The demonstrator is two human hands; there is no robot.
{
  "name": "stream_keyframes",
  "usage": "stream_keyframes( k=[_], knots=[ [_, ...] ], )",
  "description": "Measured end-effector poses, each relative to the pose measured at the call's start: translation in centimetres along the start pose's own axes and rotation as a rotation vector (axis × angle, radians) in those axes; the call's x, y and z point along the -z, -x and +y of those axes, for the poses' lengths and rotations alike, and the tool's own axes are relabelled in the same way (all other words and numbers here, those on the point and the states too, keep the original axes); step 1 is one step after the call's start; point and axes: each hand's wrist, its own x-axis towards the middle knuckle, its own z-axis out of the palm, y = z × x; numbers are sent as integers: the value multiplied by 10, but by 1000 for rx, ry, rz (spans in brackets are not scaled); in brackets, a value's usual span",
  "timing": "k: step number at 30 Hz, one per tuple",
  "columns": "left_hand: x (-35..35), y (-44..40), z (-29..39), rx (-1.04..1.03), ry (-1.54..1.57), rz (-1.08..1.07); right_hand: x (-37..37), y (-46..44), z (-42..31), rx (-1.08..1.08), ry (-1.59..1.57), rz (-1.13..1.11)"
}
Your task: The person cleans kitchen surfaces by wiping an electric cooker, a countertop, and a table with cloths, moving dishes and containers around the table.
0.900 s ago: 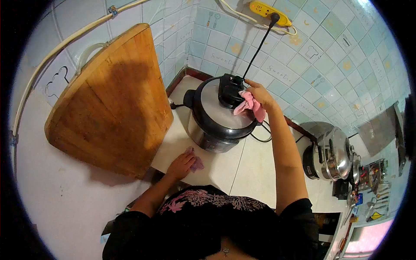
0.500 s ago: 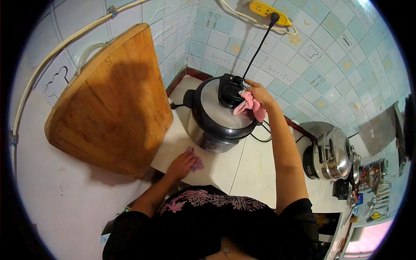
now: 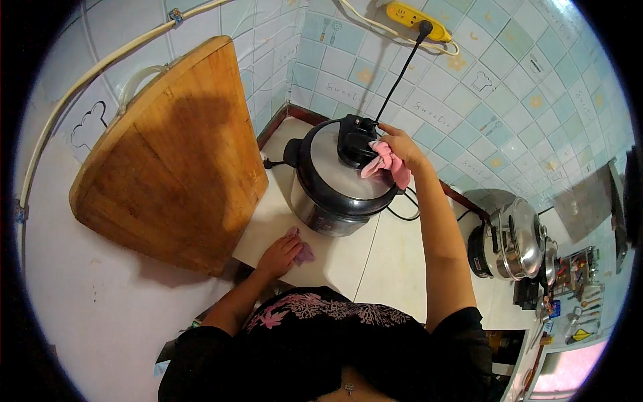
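An electric pressure cooker (image 3: 321, 201) with a silver body and a black-rimmed lid stands in the corner of the counter. My right hand (image 3: 400, 146) is closed round a pink cloth (image 3: 386, 167), which hangs over the lid beside the black lid handle (image 3: 353, 144). One finger of that hand reaches toward the back of the handle; whether it touches is hard to see. Down on the counter in front of the cooker, my left hand (image 3: 280, 256) grips a crumpled purple cloth (image 3: 303, 250), its fingers bent over it.
A thick wooden chopping board (image 3: 171, 161) leans against the left wall. A black cord (image 3: 402, 74) runs up to a yellow power strip (image 3: 420, 21). Further right on the counter (image 3: 402, 268) stands a steel pot (image 3: 519, 238) with a lid, near hanging utensils (image 3: 581, 315).
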Motion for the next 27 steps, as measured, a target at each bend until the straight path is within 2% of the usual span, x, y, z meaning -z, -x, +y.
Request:
stream_keyframes(
  k=[17, 20, 27],
  knots=[
    [4, -2, 3, -1, 26, 1, 1, 0, -2, -39, -11, -16],
    [7, -3, 4, 8, 1, -22, 3, -6, 6, -3, 115, -2],
    [-2, 1, 0, -2, 7, 31, 3, -7, 10, -44, -10, -11]
  ],
)
